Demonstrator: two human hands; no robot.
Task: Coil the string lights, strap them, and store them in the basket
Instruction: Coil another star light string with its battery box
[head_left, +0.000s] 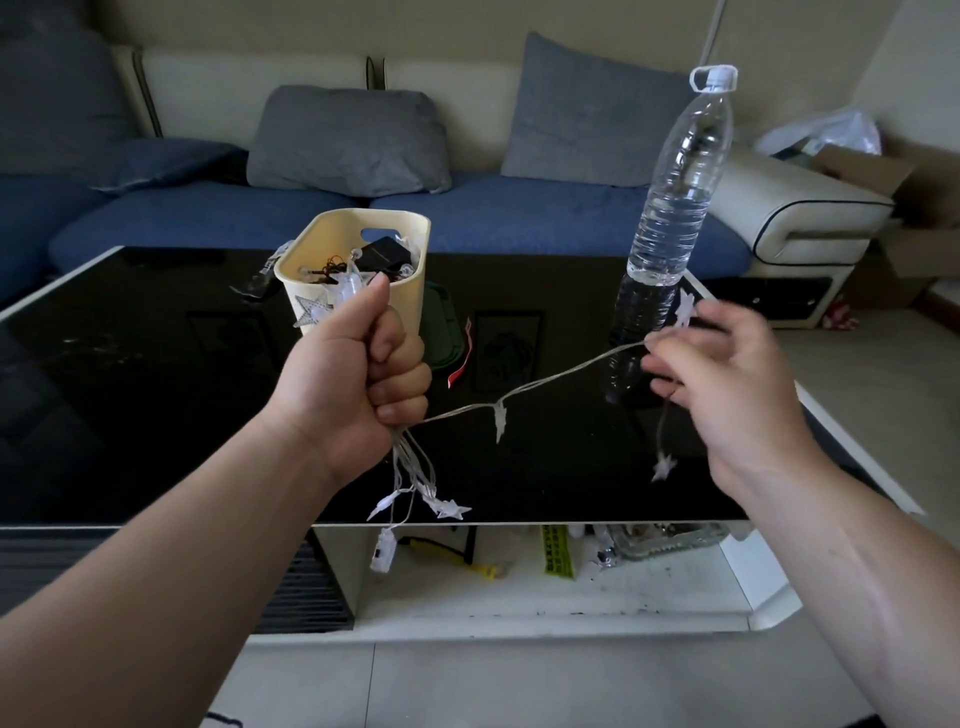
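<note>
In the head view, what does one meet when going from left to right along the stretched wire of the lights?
Left hand, gripping the gathered string lights → star lamp hanging from the stretched wire → right hand, pinching the wire.

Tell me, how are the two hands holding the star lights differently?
The left hand is a tight fist gripping a bunch of the string lights. The right hand pinches just one strand with looser, spread fingers. The left hand is in front of the basket, while the right hand is near the water bottle. Both hold the same string, which stretches between them.
</note>
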